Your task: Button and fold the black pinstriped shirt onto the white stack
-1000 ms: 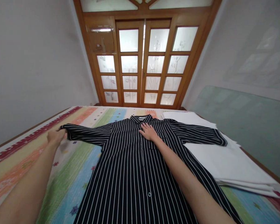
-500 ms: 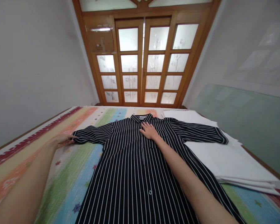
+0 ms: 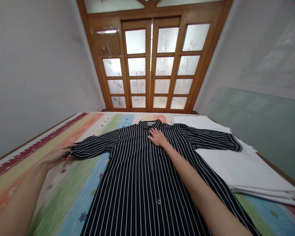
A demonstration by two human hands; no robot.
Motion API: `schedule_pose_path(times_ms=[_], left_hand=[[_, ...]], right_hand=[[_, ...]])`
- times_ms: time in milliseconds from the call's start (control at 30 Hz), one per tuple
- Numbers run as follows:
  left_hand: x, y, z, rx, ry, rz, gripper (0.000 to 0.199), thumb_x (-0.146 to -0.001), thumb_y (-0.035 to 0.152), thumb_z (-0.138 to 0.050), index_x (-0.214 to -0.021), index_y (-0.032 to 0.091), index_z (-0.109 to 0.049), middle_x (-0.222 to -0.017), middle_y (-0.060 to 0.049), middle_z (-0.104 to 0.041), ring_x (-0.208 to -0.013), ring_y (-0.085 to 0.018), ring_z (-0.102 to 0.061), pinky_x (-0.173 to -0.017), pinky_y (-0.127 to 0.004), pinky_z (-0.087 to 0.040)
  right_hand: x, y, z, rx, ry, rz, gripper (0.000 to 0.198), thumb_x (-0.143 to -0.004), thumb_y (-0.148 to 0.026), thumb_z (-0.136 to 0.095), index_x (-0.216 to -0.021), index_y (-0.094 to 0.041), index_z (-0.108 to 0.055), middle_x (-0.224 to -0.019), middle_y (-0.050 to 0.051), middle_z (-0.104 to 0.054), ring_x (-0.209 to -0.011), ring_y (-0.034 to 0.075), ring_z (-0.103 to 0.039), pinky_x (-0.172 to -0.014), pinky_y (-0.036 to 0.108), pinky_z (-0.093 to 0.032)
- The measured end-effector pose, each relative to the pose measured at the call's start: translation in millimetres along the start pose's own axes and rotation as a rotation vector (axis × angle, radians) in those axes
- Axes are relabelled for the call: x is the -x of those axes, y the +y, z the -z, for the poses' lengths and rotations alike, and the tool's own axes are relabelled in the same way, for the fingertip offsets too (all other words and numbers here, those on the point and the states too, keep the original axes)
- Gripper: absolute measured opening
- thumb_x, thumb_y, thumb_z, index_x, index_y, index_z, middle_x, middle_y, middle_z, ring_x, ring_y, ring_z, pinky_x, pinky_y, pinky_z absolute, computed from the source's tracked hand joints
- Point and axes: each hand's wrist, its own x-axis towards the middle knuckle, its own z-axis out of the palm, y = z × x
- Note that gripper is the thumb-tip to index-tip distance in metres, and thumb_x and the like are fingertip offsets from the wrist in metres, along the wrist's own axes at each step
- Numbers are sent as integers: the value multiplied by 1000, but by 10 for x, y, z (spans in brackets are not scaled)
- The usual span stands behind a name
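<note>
A black shirt with white stripes [image 3: 135, 177] lies spread front side up, its collar at the far end and both sleeves out to the sides. At the left sleeve's cuff, my left hand [image 3: 57, 154] grips the edge between thumb and fingers. My right hand [image 3: 158, 137] rests flat on the upper chest just below the collar, fingers spread. The right-hand sleeve [image 3: 211, 139] stretches over a stack of white cloth or sheets [image 3: 248, 173].
Beneath the shirt is a table cover with coloured stripes [image 3: 71, 186]. Walls rise on the left and right, and a greenish glass-like panel [image 3: 258, 121] leans at the right. Wooden doors with frosted panes [image 3: 151, 65] stand beyond the far edge.
My left hand has moved left and slightly nearer with the cuff, drawing the sleeve out straighter and wider. My right hand stays on the chest.
</note>
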Motion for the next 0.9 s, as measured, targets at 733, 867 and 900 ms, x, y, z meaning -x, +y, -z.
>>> schedule_pose_path(times_ms=[733, 867, 900], left_hand=[[334, 456, -107, 330, -47, -77, 58, -62, 4, -57, -119, 9, -57, -71, 4, -56, -52, -4, -43, -44, -14, -33], [379, 787, -356, 189, 33, -209, 64, -62, 8, -55, -126, 7, -54, -70, 2, -58, -48, -6, -45, -42, -17, -33], [391, 876, -439, 105, 69, -248, 65, -63, 11, -55, -128, 8, -54, -71, 0, -59, -46, -7, -45, -42, -18, -35]], right_hand=[[-94, 97, -9, -386, 104, -55, 60, -93, -49, -41, -143, -16, -42, -152, 10, -35, -143, 26, -24, -114, 42, -15], [-79, 163, 60, -749, 372, -191, 38, -90, -38, -46, -116, -18, -66, -130, 9, -60, -126, 23, -49, -107, 36, -32], [-68, 166, 77, -848, 451, -246, 34, -88, -35, -47, -108, -17, -68, -123, 9, -64, -121, 23, -53, -105, 36, -35]])
